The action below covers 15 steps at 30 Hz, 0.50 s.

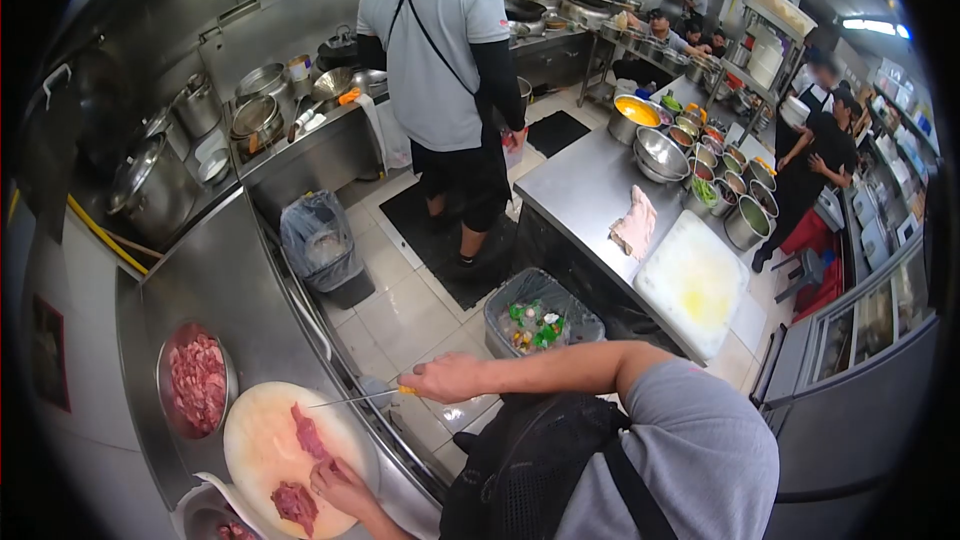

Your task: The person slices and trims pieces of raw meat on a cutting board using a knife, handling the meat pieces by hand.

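My right hand (445, 378) is closed around the yellow handle of a knife (355, 399), its blade reaching out over a round white cutting board (258, 430). A strip of raw red meat (308, 432) lies on the board, near the tip of the blade. My left hand (343, 490) rests at the near edge of the board, fingers gripping the lower end of that strip. Beside those fingers sits a small pile of cut meat (294, 508). A metal bowl full of raw meat pieces (197, 385) stands just beyond the board.
Another metal bowl (200, 518) with some meat sits at the bottom left. Lined bins (325, 245) stand on the floor. A co-worker (440, 70) stands behind the aisle. The opposite steel table (575, 190) bears a white board (690, 280), a piece of pale meat and several containers.
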### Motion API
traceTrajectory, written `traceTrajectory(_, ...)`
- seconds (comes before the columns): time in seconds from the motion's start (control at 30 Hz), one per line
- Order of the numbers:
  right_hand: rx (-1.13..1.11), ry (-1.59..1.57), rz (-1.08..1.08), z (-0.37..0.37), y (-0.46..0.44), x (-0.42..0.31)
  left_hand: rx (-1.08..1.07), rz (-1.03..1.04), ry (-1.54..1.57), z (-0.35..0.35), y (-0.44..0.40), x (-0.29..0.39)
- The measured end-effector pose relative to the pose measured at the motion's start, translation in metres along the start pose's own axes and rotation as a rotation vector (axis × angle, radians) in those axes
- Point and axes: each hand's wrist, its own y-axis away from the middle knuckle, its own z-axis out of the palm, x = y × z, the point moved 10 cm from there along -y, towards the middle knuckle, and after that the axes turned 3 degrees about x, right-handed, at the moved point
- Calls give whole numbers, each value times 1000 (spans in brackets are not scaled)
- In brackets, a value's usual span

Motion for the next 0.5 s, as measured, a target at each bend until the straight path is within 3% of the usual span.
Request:
traceTrajectory(0.23,-32,-49,43,7,22,-3,-3,-95,1,-26,8,-6)
traceTrajectory(0.3,-13,-75,65,15,31,3,-103,111,-54,-7,-6,-4)
traceTrajectory(0.33,-16,-73,60,18,36,4,-101,105,-56,-8,-16,0)
traceTrajectory(0.4,-25,-75,110,24,48,9,-435,97,-130,19,-32,11)
traceTrajectory(0.5,43,-126,139,22,70,11,-457,93,-152,52,-54,-10)
